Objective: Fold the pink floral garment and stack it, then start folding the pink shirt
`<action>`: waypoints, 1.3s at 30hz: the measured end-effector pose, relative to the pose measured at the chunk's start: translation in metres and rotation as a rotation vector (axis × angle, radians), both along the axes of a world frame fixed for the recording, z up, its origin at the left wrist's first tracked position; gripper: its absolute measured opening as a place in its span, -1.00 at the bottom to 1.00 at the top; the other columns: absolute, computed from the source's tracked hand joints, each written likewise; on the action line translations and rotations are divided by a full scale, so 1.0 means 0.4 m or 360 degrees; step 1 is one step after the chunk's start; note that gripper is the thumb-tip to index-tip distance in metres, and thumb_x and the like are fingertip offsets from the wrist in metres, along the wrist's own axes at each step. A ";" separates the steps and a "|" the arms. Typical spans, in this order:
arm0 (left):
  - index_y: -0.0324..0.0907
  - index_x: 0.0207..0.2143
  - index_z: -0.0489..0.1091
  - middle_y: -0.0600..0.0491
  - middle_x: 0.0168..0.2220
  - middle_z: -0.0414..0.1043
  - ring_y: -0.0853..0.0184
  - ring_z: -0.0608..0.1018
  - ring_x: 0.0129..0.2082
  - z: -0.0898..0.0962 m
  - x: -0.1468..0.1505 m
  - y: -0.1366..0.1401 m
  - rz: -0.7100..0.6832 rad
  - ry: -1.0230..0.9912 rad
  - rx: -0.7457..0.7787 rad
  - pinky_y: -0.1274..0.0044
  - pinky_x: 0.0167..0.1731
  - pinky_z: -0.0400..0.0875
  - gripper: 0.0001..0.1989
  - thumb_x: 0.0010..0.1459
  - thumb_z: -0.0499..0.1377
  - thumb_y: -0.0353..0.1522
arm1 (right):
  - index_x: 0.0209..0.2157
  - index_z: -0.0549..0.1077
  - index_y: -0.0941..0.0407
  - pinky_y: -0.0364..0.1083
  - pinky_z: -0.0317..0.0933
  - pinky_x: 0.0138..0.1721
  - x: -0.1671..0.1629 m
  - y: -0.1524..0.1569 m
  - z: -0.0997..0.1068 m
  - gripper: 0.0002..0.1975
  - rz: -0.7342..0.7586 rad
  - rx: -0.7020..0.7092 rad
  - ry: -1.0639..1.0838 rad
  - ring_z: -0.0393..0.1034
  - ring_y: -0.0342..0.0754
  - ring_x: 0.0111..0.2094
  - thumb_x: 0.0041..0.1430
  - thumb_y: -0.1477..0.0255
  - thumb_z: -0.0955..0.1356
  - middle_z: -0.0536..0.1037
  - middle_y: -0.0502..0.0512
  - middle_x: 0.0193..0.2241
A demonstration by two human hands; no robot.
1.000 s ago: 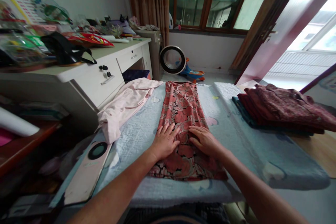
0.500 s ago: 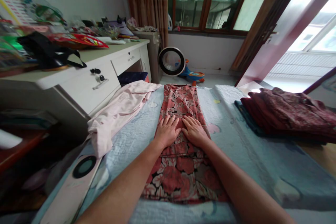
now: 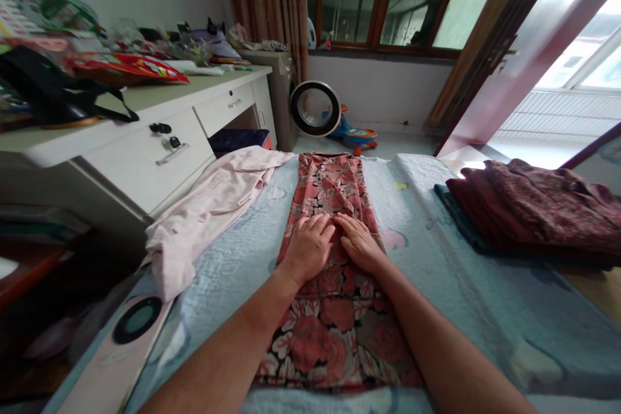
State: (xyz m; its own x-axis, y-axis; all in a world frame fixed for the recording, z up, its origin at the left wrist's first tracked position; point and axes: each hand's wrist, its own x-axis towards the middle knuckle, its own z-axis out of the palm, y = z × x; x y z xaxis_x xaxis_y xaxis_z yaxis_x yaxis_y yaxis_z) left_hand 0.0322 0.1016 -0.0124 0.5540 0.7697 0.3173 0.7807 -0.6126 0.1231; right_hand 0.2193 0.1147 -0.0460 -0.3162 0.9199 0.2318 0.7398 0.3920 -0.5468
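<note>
A red, black and grey floral garment (image 3: 334, 317) lies folded into a long strip on the pale blue bedspread (image 3: 233, 284). My left hand (image 3: 310, 246) rests on the middle of it, palm down, fingers slightly bent and close together. Beside it, my right hand (image 3: 358, 242) presses on the same cloth with its fingers stretched forward. The fingertips of both hands nearly meet at the garment's centre. Whether any cloth is pinched under the fingers is hidden.
To the left lie a pale pink garment (image 3: 213, 207) and a pale flat panel with a dark ring (image 3: 114, 356). A stack of folded dark red clothes (image 3: 543, 207) sits at the right. Beyond the bed are a white desk (image 3: 145, 168) and a round open door (image 3: 315, 108).
Both hands stay on the floral garment, their fingers now more bent and the backs of the hands slightly raised. The view has shifted a little.
</note>
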 end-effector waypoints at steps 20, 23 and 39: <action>-0.17 -0.08 0.38 -0.05 -0.03 0.45 0.13 0.43 0.02 -0.013 0.055 -0.066 -0.0336 -0.0049 -0.0274 0.22 0.16 0.26 -0.69 0.19 0.25 -0.22 | 0.23 0.35 0.05 0.27 -0.25 0.35 0.035 0.038 0.034 -0.44 0.0046 -0.0106 -0.0312 0.03 0.05 0.37 0.18 0.53 0.24 0.26 0.17 0.32; -0.18 -0.01 0.35 -0.09 0.06 0.42 0.12 0.40 0.12 -0.031 0.056 -0.067 -0.0297 -0.0057 -0.0270 0.19 0.24 0.16 -0.65 0.22 0.22 -0.20 | 0.28 0.28 0.04 0.30 -0.31 0.34 0.040 0.058 0.053 -0.38 0.0093 -0.0183 -0.0440 -0.06 0.08 0.40 0.16 0.48 0.25 0.17 0.17 0.36; -0.10 0.20 0.32 -0.11 0.34 0.18 -0.05 0.14 0.36 -0.034 0.007 -0.029 0.0112 -0.0033 -0.0216 0.02 0.29 0.04 -0.45 0.25 0.13 -0.05 | 0.32 0.22 0.07 0.24 -0.17 0.35 0.060 0.127 0.006 -0.47 -0.0156 -0.0035 -0.0514 -0.06 0.09 0.39 0.35 0.33 0.20 0.17 0.16 0.36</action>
State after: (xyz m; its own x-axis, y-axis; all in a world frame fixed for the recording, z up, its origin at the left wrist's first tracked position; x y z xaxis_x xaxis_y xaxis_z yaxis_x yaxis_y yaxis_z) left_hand 0.0351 0.0900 -0.0261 0.4914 0.8430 0.2187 0.8177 -0.5330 0.2176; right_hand 0.2435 0.1654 -0.0435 -0.2797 0.9533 0.1141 0.9099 0.3011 -0.2855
